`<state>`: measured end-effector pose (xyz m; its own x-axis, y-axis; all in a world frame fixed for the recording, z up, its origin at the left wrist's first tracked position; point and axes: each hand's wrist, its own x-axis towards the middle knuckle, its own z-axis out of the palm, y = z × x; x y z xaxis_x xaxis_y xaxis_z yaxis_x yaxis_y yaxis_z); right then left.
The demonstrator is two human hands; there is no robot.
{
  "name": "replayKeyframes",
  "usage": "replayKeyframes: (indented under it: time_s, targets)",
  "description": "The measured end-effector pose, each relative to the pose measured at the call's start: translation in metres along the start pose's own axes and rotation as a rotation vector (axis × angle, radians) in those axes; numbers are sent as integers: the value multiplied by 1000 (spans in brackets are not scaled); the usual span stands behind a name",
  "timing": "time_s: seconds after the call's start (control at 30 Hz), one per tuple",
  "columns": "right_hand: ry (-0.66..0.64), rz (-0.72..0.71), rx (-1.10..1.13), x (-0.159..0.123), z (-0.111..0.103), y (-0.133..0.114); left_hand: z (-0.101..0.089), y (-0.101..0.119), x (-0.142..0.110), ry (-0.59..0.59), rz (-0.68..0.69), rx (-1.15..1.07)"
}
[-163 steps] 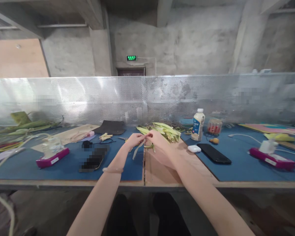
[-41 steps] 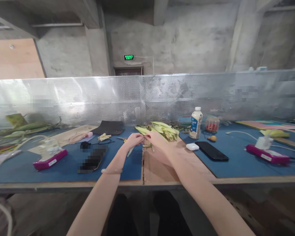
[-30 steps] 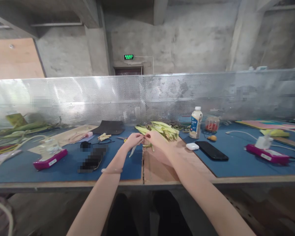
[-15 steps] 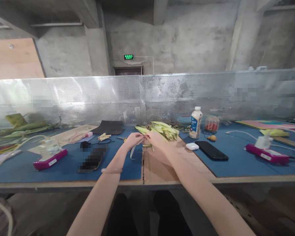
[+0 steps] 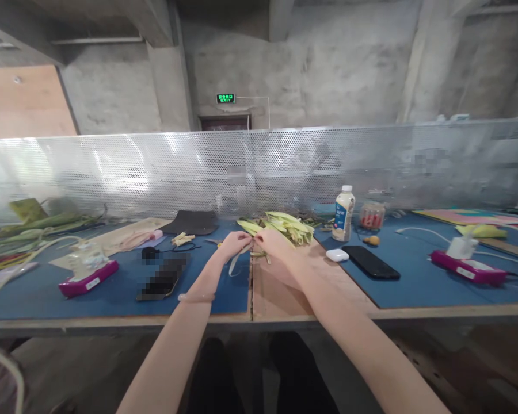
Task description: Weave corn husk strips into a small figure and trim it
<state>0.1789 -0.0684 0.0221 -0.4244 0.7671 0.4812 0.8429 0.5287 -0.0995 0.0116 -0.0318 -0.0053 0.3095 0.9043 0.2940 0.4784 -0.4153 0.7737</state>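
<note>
My left hand and my right hand meet fingertip to fingertip over the middle of the table, both closed in a pinch. From beneath the left fingers a thin pale husk strip hangs down in a curl. Its upper end runs in between the two pinches, where the fingers mostly hide it. Just behind the right hand lies a pile of pale green corn husks. A short husk piece rests on the board below that hand.
Left are a purple power strip, a dark blurred phone-like object and scissors. On the right stand a milk bottle and a jar, near a white earphone case, a black phone and another power strip.
The hands hold nearly the same place, fingertips still together. The hanging husk strip has shifted slightly, and the whole view has moved a little.
</note>
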Motion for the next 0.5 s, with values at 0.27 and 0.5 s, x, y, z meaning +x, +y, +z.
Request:
replayKeyframes:
  time_s: [0.27, 0.5]
  targets:
    - [-26, 25, 1, 0, -1, -2, 0, 1, -1, 20, -10, 13]
    - [-31, 38, 29, 0, -2, -3, 0, 1, -2, 22, -4, 8]
